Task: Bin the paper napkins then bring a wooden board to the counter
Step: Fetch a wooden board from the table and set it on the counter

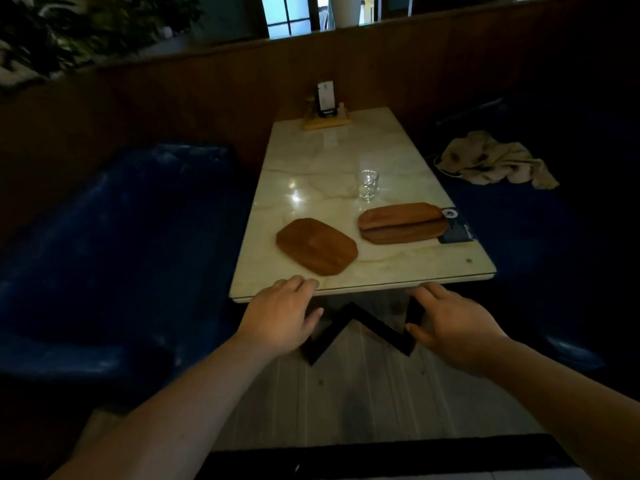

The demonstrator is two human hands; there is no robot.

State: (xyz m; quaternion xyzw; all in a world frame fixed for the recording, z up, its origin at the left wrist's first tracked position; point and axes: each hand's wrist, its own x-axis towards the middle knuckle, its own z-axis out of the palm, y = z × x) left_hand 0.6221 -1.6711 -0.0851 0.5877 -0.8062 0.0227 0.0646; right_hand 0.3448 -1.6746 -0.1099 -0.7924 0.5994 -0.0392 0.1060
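Observation:
Two wooden boards lie on the pale marble table [332, 157]. The nearer board [317, 246] is oval and sits close to the front edge. A longer board [401, 223] lies to its right, partly over a dark flat item. My left hand [280, 313] hovers at the table's front edge, just below the nearer board, fingers apart and holding nothing. My right hand [453, 323] is lower right of the edge, fingers loosely spread, empty. No paper napkins show on the table.
A clear glass [367, 185] stands mid-table. A wooden condiment stand with a white card [326, 112] sits at the far end. Blue bench seats [114, 244] flank the table; a crumpled beige cloth [495, 162] lies on the right seat. Black table legs [360, 327] stand below.

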